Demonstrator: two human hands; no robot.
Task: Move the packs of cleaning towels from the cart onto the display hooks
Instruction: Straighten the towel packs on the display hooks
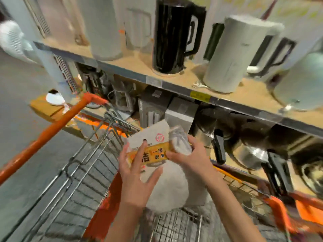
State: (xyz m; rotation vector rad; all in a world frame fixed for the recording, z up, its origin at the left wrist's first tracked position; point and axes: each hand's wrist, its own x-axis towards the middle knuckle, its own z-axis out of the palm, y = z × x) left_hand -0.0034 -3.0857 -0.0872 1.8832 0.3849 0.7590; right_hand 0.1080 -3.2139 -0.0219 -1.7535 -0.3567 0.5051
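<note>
A pack of cleaning towels (pixel 152 137) with a white card top and an orange label band is held over the wire cart (pixel 83 180). My left hand (pixel 134 173) grips its left and lower side, fingers spread across the label. My right hand (pixel 188 156) holds its right side, where a clear-wrapped grey roll sticks up. Below the pack, a grey fluffy towel bundle (pixel 171 187) lies in the cart basket. No display hooks are visible in this blurred view.
The cart's orange handle (pixel 57 126) runs up to the left. A wooden shelf (pixel 139 67) ahead carries a black kettle (pixel 173 35) and white kettles (pixel 234 55). Steel kettles with black handles (pixel 244 151) fill the lower shelf close to the right of my hands.
</note>
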